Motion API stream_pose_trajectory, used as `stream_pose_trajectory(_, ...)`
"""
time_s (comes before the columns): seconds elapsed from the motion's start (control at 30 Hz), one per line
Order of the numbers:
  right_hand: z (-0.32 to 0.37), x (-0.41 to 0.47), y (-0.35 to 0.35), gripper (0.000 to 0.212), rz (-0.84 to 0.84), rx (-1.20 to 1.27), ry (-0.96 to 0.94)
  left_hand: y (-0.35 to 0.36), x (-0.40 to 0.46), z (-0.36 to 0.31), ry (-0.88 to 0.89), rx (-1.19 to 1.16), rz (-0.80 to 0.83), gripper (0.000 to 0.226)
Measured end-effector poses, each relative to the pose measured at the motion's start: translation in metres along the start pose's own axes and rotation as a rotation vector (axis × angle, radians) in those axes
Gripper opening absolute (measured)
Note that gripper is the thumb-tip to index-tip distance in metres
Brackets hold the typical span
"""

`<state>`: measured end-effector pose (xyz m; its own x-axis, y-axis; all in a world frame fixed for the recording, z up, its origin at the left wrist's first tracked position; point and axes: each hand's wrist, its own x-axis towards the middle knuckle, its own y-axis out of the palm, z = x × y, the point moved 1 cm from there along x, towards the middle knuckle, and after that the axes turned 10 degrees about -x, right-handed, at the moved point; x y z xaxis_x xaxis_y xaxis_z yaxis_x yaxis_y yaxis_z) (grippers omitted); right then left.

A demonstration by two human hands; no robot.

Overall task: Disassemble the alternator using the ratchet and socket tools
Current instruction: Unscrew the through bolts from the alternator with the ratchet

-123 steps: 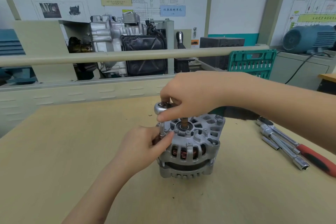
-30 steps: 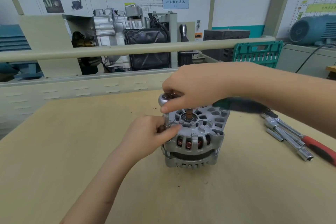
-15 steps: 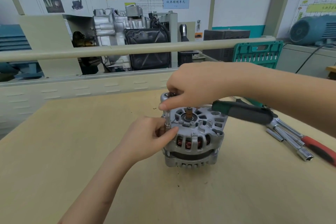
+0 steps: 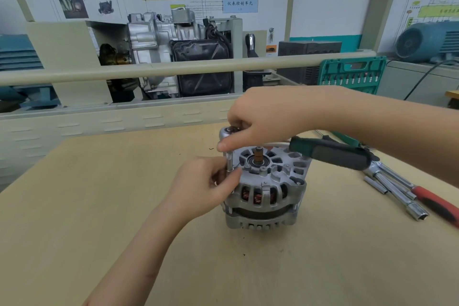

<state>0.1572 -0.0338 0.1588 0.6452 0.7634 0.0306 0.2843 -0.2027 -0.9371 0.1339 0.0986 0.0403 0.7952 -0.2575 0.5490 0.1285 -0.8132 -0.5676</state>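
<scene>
**Ratchet on a housing bolt, both hands at the head end**

The alternator (image 4: 267, 189) stands shaft-up on the tabletop (image 4: 74, 206), nearer the far edge than the near one and right of its middle. Its cast metal housing looks heavy and rigid, so it should sit steady under its own weight, though a hard pull on the handle could turn or tip it. The copper windings showing through the slots look delicate; any hold belongs on the outer ribs and lugs, not in the openings.

The right hand (image 4: 268, 119) is curled over the ratchet (image 4: 227, 133) head, thumb and fingertips pinching it from above, with the green-black handle reaching right, under the wrist. The left hand (image 4: 203, 186) pinches the thin socket (image 4: 229, 162) stem just below the head, its fingers against the housing's left rim, keeping the stem upright on the bolt.

The chrome tool is smooth and likely slippery, so the rubber-looking handle is the better place for leverage. Spare sockets (image 4: 397, 194) lie near the right edge.
</scene>
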Motion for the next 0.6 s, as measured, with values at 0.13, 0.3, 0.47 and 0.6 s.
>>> stream_pose_trajectory(0.13, -0.0028, -0.0014, -0.0037, 0.041, 0.041, 0.069, -0.076, -0.002, -0.0013, 0.0041, -0.007, -0.064, -0.01, 0.044)
stream_pose_trajectory(0.3, -0.0074, -0.0054, -0.0027, 0.036, 0.049, 0.084, -0.113, -0.0063, 0.0001, 0.0033, 0.029, -0.133, 0.021, 0.037)
stream_pose_trajectory(0.47, -0.0059, -0.0037, 0.0001, 0.05, 0.038, -0.011, -0.017, -0.0009, -0.0004, -0.0004, 0.037, -0.124, -0.044, 0.039)
stream_pose_trajectory(0.6, -0.0027, -0.0022, 0.0011, 0.054, -0.016, -0.007, -0.014, 0.0018, -0.0007, 0.0008, -0.011, -0.135, -0.097, 0.048)
